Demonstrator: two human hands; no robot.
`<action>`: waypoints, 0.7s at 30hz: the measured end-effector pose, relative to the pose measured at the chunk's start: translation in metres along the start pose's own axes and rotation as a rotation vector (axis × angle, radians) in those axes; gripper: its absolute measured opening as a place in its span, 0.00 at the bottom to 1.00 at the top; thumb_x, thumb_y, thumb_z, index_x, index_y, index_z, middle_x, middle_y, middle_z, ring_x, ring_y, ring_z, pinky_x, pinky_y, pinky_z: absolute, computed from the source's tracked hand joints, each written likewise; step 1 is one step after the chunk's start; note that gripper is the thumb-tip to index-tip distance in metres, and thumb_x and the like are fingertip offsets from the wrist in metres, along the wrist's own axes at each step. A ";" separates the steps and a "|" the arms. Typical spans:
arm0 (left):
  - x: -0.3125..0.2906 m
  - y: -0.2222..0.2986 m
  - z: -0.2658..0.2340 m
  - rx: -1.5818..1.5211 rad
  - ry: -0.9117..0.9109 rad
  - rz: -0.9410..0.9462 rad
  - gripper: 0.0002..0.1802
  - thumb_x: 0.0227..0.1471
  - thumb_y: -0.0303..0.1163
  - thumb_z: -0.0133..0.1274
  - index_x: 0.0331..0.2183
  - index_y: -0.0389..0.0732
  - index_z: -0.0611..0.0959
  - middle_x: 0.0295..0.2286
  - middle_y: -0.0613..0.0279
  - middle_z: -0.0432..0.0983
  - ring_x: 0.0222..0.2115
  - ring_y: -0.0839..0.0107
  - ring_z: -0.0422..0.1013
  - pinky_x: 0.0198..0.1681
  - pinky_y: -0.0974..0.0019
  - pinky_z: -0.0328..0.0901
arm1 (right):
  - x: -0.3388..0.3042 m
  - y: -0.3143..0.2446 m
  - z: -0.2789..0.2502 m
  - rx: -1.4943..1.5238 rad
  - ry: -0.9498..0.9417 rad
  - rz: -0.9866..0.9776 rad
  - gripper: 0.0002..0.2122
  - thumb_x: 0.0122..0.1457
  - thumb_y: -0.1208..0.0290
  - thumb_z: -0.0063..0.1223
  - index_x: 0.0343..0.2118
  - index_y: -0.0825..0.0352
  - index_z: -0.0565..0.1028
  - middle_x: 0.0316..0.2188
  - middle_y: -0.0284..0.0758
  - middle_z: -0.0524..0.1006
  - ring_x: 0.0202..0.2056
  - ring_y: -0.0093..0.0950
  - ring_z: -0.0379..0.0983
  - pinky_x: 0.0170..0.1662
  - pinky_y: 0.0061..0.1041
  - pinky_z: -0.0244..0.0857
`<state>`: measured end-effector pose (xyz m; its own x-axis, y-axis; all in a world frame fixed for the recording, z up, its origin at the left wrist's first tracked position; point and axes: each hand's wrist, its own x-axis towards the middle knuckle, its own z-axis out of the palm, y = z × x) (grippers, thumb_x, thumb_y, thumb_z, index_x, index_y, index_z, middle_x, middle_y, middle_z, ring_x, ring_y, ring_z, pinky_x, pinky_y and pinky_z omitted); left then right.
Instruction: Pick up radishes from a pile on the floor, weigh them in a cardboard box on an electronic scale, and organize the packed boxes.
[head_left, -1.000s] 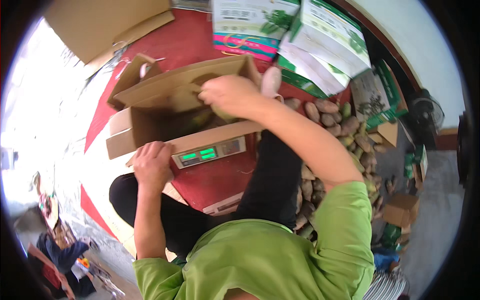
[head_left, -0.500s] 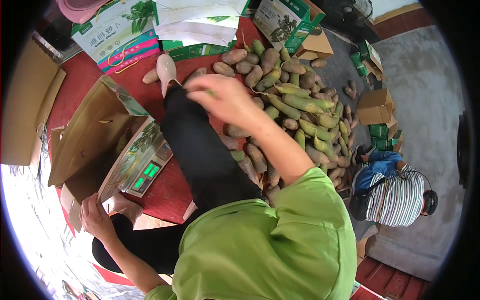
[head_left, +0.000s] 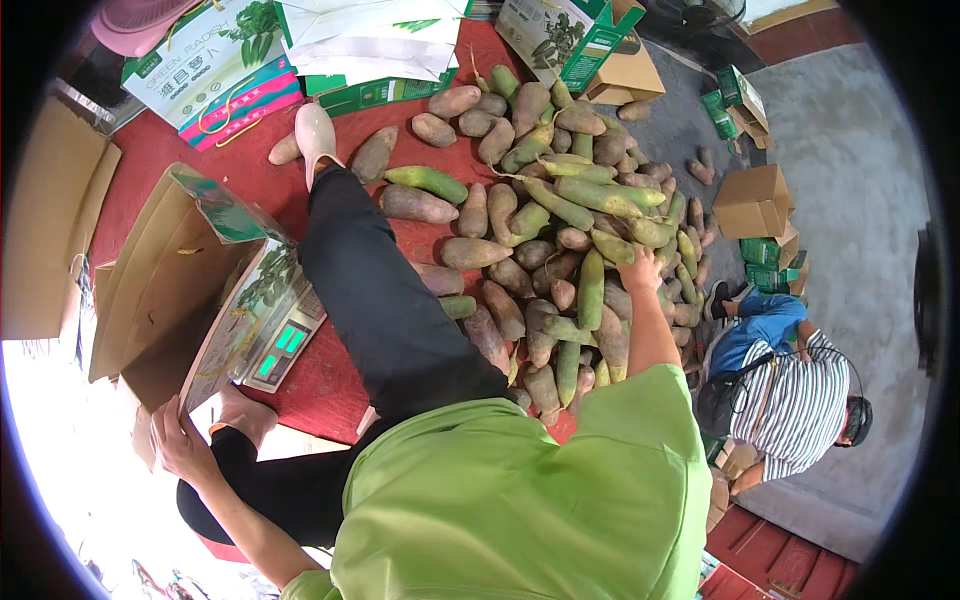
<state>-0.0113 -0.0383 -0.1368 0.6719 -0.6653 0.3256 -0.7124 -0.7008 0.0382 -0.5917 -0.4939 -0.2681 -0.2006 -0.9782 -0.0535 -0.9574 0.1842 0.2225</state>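
Lettering (head_left: 188, 62) marks the white box (head_left: 222, 45) — green readouts (head_left: 286, 336) blur on the scale (head_left: 280, 353).

Red flr covering (head_left: 325, 370) mid-scene, w/ a dk grey strip (head_left: 682, 105) to its right, then paler grey flr (head_left: 850, 180), a bit blotchy. Far right: pale wall (head_left: 775, 10) w/ dk-red band (head_left: 815, 32) along its foot, plus pt of a dk fan (head_left: 715, 18); near right, red ridged surface (head_left: 785, 550). V. bright white glare (head_left: 50, 430) on left, most detail washed out.
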 end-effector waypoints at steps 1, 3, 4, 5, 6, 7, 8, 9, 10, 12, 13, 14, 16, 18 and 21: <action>-0.001 0.000 0.000 0.007 0.000 0.001 0.09 0.48 0.26 0.53 0.36 0.44 0.81 0.33 0.64 0.76 0.36 0.62 0.72 0.41 0.61 0.65 | 0.000 0.001 0.004 -0.016 -0.049 -0.011 0.19 0.52 0.61 0.51 0.49 0.52 0.71 0.51 0.32 0.70 0.55 0.37 0.61 0.52 0.45 0.61; 0.006 0.008 -0.006 0.003 0.001 0.006 0.09 0.48 0.26 0.53 0.35 0.44 0.81 0.33 0.64 0.76 0.36 0.62 0.72 0.41 0.61 0.65 | 0.004 0.004 0.003 0.001 -0.190 0.044 0.17 0.54 0.59 0.49 0.47 0.53 0.72 0.50 0.32 0.70 0.55 0.37 0.60 0.52 0.45 0.60; 0.010 0.010 -0.007 -0.007 0.003 0.018 0.09 0.48 0.26 0.53 0.35 0.43 0.81 0.33 0.64 0.76 0.36 0.62 0.72 0.41 0.61 0.65 | 0.005 0.007 0.001 0.017 -0.331 0.109 0.16 0.55 0.56 0.46 0.45 0.53 0.74 0.50 0.33 0.71 0.56 0.36 0.60 0.52 0.45 0.60; 0.008 0.004 -0.004 -0.027 -0.010 0.005 0.09 0.48 0.25 0.52 0.35 0.43 0.81 0.33 0.62 0.76 0.37 0.61 0.72 0.41 0.60 0.65 | -0.002 0.012 0.001 -0.058 -0.260 0.062 0.15 0.57 0.54 0.43 0.41 0.54 0.76 0.47 0.34 0.73 0.53 0.36 0.65 0.49 0.44 0.63; -0.009 0.001 -0.004 0.011 0.005 -0.051 0.09 0.48 0.25 0.52 0.35 0.43 0.81 0.33 0.62 0.76 0.37 0.61 0.72 0.41 0.60 0.65 | 0.009 -0.004 0.008 -0.097 -0.255 -0.016 0.15 0.57 0.55 0.43 0.41 0.54 0.76 0.47 0.34 0.74 0.50 0.36 0.68 0.47 0.43 0.64; -0.007 0.002 -0.004 0.007 0.006 -0.030 0.09 0.47 0.24 0.52 0.34 0.43 0.81 0.32 0.61 0.76 0.36 0.60 0.72 0.40 0.60 0.65 | 0.007 0.000 0.009 -0.134 -0.267 -0.051 0.14 0.57 0.56 0.44 0.41 0.54 0.76 0.46 0.34 0.74 0.48 0.37 0.70 0.45 0.42 0.66; -0.002 0.001 -0.001 -0.005 0.013 -0.010 0.09 0.47 0.23 0.52 0.34 0.42 0.81 0.32 0.60 0.76 0.36 0.59 0.72 0.40 0.59 0.65 | 0.013 0.020 0.017 -0.151 -0.231 -0.058 0.13 0.56 0.56 0.46 0.41 0.54 0.75 0.43 0.35 0.76 0.44 0.37 0.73 0.42 0.42 0.68; 0.001 0.002 -0.001 -0.015 0.031 0.026 0.10 0.45 0.23 0.53 0.34 0.42 0.81 0.31 0.60 0.76 0.36 0.58 0.72 0.40 0.59 0.65 | 0.016 0.030 0.019 -0.202 -0.225 -0.083 0.12 0.56 0.59 0.48 0.41 0.55 0.74 0.42 0.35 0.76 0.45 0.37 0.72 0.42 0.42 0.68; -0.004 0.000 -0.006 -0.007 0.047 0.042 0.11 0.44 0.23 0.53 0.34 0.42 0.81 0.31 0.59 0.76 0.35 0.57 0.72 0.40 0.59 0.65 | 0.008 0.011 -0.008 -0.243 -0.239 -0.096 0.11 0.56 0.64 0.47 0.42 0.55 0.74 0.41 0.36 0.76 0.45 0.37 0.72 0.42 0.43 0.68; 0.001 0.006 -0.005 -0.033 0.033 0.013 0.12 0.41 0.23 0.54 0.33 0.43 0.81 0.30 0.61 0.75 0.34 0.59 0.72 0.40 0.60 0.66 | 0.011 0.025 -0.021 0.033 -0.049 0.062 0.10 0.57 0.68 0.43 0.36 0.56 0.77 0.39 0.41 0.76 0.41 0.39 0.74 0.41 0.39 0.68; 0.004 0.010 -0.006 -0.024 0.035 0.020 0.12 0.40 0.23 0.54 0.32 0.43 0.81 0.29 0.61 0.75 0.34 0.60 0.72 0.39 0.60 0.66 | 0.015 0.042 -0.018 0.021 0.087 -0.124 0.10 0.57 0.68 0.42 0.33 0.58 0.78 0.36 0.43 0.76 0.37 0.39 0.74 0.40 0.39 0.67; 0.007 0.013 -0.006 -0.020 0.037 0.030 0.11 0.40 0.23 0.54 0.32 0.43 0.81 0.29 0.62 0.75 0.34 0.61 0.72 0.39 0.61 0.66 | 0.021 0.055 -0.018 0.014 0.229 -0.304 0.10 0.57 0.68 0.41 0.31 0.59 0.78 0.32 0.44 0.76 0.33 0.40 0.74 0.38 0.38 0.66; 0.008 0.017 -0.011 -0.032 0.063 0.046 0.11 0.39 0.24 0.54 0.31 0.44 0.81 0.28 0.64 0.75 0.33 0.63 0.72 0.38 0.61 0.66 | 0.036 0.046 -0.034 0.516 0.195 -0.165 0.12 0.59 0.67 0.41 0.28 0.64 0.78 0.26 0.39 0.77 0.27 0.32 0.71 0.32 0.31 0.65; 0.006 0.014 -0.012 -0.041 0.050 0.041 0.11 0.39 0.24 0.54 0.31 0.44 0.81 0.29 0.65 0.75 0.33 0.63 0.72 0.37 0.61 0.66 | 0.041 0.017 -0.056 1.026 0.145 -0.249 0.13 0.60 0.65 0.43 0.25 0.65 0.76 0.23 0.29 0.75 0.24 0.23 0.67 0.28 0.23 0.62; 0.001 0.011 -0.015 -0.020 0.067 0.043 0.09 0.40 0.26 0.53 0.30 0.45 0.81 0.28 0.66 0.75 0.32 0.65 0.73 0.37 0.62 0.66 | -0.004 -0.072 -0.152 1.104 0.014 -0.274 0.13 0.63 0.63 0.42 0.30 0.64 0.76 0.28 0.26 0.75 0.30 0.18 0.67 0.32 0.19 0.61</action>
<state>-0.0217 -0.0432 -0.1221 0.6261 -0.6754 0.3897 -0.7445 -0.6663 0.0417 -0.4905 -0.5180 -0.1361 0.0393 -0.9982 0.0446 -0.6296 -0.0594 -0.7746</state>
